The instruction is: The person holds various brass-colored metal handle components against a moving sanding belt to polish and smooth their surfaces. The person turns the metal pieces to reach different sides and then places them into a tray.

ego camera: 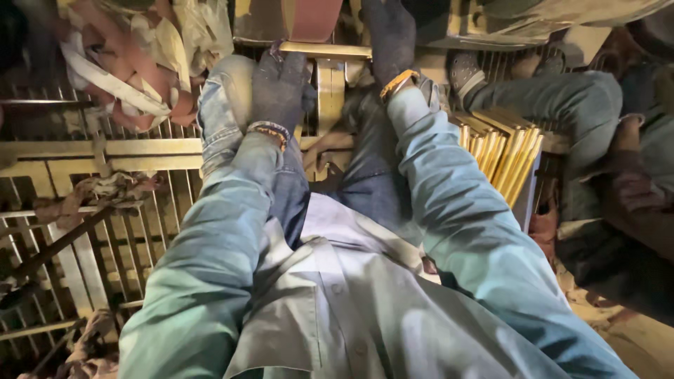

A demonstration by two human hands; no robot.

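Both my hands wear dark knitted gloves, and my sleeves are light blue. My left hand (281,84) lies over my left knee with its fingertips on the left end of a thin brass-coloured strip (330,50). My right hand (390,35) closes over the strip's right end. The strip lies level just below a reddish-brown abrasive belt (312,17) on a machine at the top of the view. The gloves hide my fingers' exact hold.
A bundle of several brass-coloured strips (507,156) leans at my right knee. Another person's jeans-clad leg (569,105) and shoe (465,71) are at the right. A yellowish metal grating (105,147) with rags (112,189) spreads to the left, and cloth scraps (119,63) are heaped at the upper left.
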